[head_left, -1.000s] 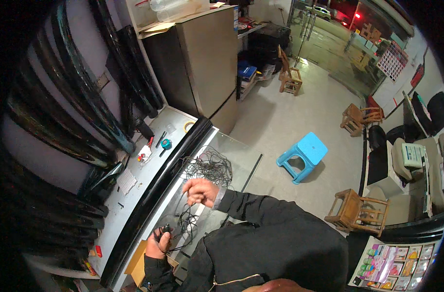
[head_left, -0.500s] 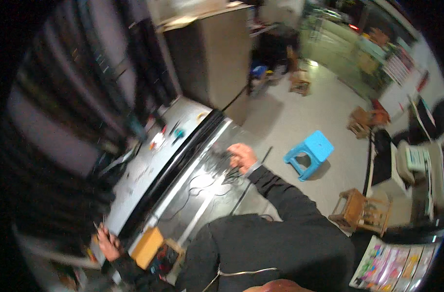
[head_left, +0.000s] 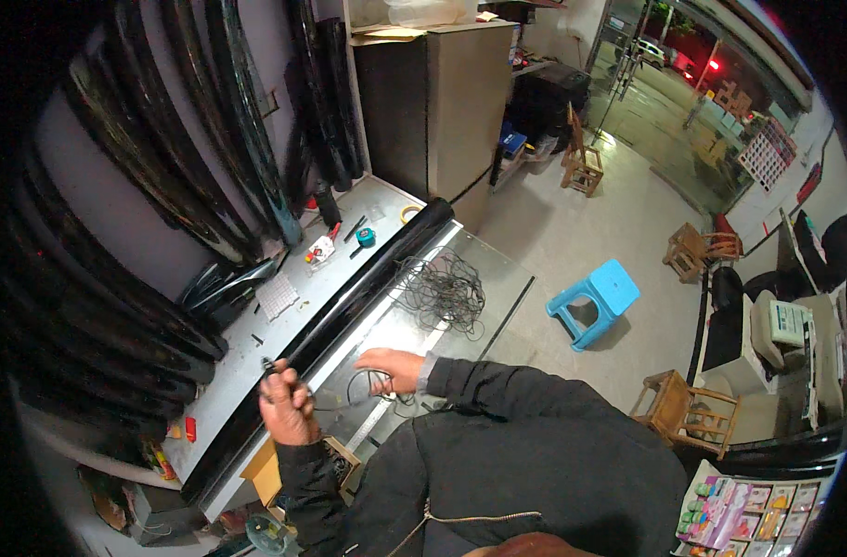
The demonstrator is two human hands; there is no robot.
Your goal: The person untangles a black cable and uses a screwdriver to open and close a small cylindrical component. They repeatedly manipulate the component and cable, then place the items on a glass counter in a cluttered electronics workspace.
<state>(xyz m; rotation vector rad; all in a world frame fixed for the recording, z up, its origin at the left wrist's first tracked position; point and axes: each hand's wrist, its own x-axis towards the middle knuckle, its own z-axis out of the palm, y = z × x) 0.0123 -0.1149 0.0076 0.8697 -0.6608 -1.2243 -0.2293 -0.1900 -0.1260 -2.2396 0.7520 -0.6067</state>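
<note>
My left hand [head_left: 289, 408] is closed around a small black piece [head_left: 268, 366] that pokes out above the fingers. Its exact kind cannot be made out. Beside it, my right hand [head_left: 395, 369] curls its fingers on a loop of thin black cable [head_left: 360, 375], just over the glass tabletop [head_left: 502, 269]. A thin strand seems to run between both hands. Farther off, a loose tangle of the same kind of cable [head_left: 446, 290] lies on the glass. A long glossy black roll [head_left: 368, 295] stretches diagonally past both hands.
A white bench [head_left: 242, 381] holds a teal tape measure [head_left: 366, 238] and a white keypad-like piece [head_left: 277, 296]. Dark rolls [head_left: 145, 167] lean on the wall. An open cardboard box [head_left: 260, 472] sits under my left forearm. A blue stool [head_left: 594, 304] stands on the floor.
My left hand has come up and right from the bench's near end. My right hand has moved back from the cable tangle toward it, with a loop of cable. The view has shifted slightly.
</note>
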